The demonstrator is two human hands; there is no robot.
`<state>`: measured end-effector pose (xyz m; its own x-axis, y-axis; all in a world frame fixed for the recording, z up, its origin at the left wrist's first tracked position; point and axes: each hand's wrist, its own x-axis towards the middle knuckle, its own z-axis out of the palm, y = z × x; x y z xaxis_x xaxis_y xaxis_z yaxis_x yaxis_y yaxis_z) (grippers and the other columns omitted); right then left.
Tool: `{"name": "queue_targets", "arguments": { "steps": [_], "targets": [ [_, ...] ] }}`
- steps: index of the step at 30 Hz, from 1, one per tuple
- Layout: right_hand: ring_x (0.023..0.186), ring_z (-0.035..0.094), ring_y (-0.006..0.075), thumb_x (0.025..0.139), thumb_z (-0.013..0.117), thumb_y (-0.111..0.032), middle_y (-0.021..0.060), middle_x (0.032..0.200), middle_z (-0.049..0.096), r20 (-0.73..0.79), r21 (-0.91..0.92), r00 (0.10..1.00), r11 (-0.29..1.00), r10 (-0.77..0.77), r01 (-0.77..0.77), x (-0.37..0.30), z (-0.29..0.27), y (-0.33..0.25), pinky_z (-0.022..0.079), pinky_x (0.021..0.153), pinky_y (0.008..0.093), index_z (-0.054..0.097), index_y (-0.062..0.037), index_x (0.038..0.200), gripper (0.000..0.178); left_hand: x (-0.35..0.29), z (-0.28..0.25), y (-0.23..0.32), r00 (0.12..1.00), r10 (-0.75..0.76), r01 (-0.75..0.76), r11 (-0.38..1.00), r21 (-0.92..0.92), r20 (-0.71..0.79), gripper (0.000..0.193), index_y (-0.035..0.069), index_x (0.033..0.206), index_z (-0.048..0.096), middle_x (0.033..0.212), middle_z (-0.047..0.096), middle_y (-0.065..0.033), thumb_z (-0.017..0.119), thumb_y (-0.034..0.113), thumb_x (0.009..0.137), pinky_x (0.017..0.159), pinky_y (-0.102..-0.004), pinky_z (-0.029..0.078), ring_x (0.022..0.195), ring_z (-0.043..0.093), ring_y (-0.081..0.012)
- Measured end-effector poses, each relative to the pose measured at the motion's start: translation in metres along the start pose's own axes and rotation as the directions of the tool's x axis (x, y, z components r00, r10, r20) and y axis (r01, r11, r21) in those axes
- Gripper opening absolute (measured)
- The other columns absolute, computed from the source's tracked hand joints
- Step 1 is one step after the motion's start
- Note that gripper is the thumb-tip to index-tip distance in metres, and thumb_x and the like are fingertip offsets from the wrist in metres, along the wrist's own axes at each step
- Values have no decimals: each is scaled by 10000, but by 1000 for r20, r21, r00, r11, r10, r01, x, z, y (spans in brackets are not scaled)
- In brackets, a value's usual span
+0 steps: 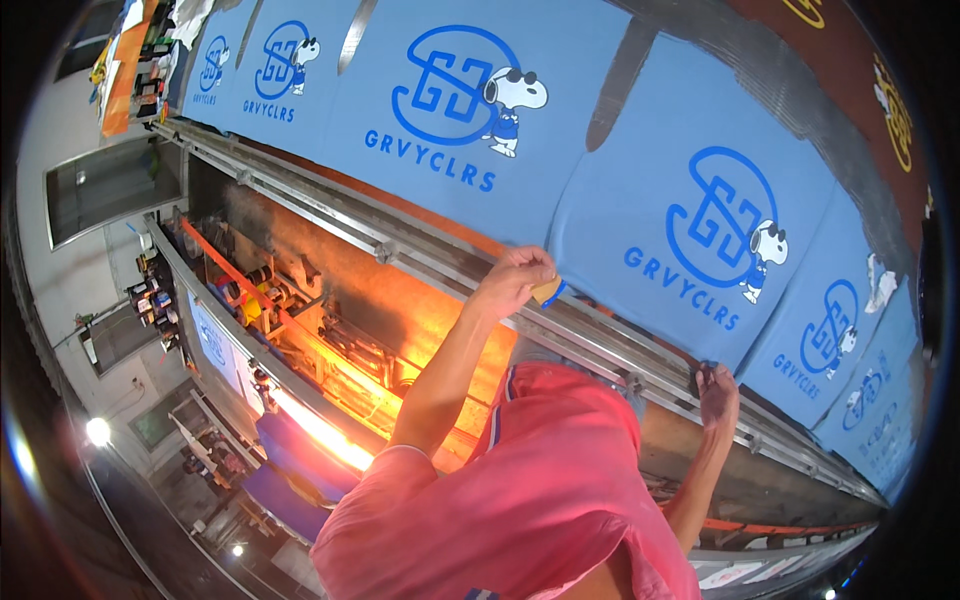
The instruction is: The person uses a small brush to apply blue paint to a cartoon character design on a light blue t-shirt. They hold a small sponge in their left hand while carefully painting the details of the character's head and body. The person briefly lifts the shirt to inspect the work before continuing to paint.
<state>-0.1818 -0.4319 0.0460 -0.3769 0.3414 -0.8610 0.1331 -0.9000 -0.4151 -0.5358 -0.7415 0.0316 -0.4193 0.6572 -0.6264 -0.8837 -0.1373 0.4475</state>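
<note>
A light-blue fabric panel (620, 215), printed with a darker blue emblem and a white cartoon dog, lies on the long table in front of me. My left hand (517, 280) is closed at the panel's lower left corner. Between its fingers shows a small tan piece with a blue edge (547, 291); its exact kind is unclear. At the lower right corner, my right hand (718, 392) has its fingers curled against the panel's edge, apparently pinching the cloth. The fingertips there are partly hidden.
Matching blue panels (440, 100) line the table on both sides. A metal rail (400, 245) runs along its near edge. Behind on the left, a glowing orange heater (325, 430) stands by another table. Dark red printed pieces (870, 50) lie beyond a grey strip.
</note>
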Motion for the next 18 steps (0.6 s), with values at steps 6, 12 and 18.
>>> {"name": "queue_targets", "arguments": {
  "steps": [6, 12, 18],
  "targets": [
    [935, 593, 178, 815, 666, -102, 38, 1078, 622, 127, 91, 987, 992, -96, 85, -11, 5, -30, 479, 832, 347, 587, -60, 1096, 295, 20, 30, 9, 930, 188, -22, 886, -463, 317, 121, 61, 773, 601, 725, 563, -23, 716, 98, 762, 770, -204, 383, 864, 468, -164],
    [965, 557, 177, 941, 516, -96, 94, 1077, 614, 141, 486, 859, 791, -492, 373, 37, 130, -142, 412, 909, 364, 567, 23, 1138, 236, 103, 143, 88, 842, 511, -297, 706, -643, 172, 49, 155, 951, 551, 887, 546, 53, 539, 176, 908, 794, -213, 484, 865, 510, -76],
    [793, 501, 157, 902, 590, -169, 12, 764, 551, 592, 716, 235, 637, -771, 285, 57, 227, -363, 392, 775, 388, 622, -38, 908, 135, 156, 306, 298, 571, 685, -127, 617, -776, 451, 147, 146, 654, 561, 660, 580, 61, 553, 147, 801, 684, -248, 355, 730, 458, -96]
  ]
}}
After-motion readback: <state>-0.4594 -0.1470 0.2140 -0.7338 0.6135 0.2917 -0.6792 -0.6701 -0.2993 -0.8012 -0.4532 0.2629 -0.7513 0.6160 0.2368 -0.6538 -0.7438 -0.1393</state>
